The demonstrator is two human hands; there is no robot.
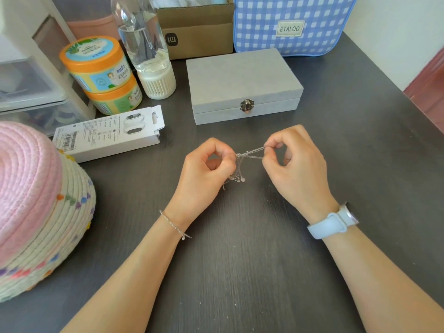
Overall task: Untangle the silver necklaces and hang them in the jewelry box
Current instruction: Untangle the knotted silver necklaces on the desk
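- Head view: two hands above the dark desk [240,260], each in a pinching grip on the tangled silver necklaces [242,162].
- Left hand [206,171]: thumb and forefinger pinch the knot at its left end; loose chain ends hang below, beside the palm.
- Right hand [295,164]: fingertips pinch strands pulled taut from the knot toward the right.
- Number of necklaces in the tangle: cannot tell.
- One grey jewelry box [242,85], lid down and clasp fastened, on the desk just beyond the hands; contents hidden.
- Wrist items: one thin bracelet [174,224] on the left, one pale blue watch [334,223] on the right.
- Two orange-lidded jars [101,73], stacked, far left.
- One clear bottle [144,44], one white flat carton [113,133], one open cardboard box [197,32], one blue checked bag [288,22].
- One pink-topped woven hat [38,207] at the left edge.
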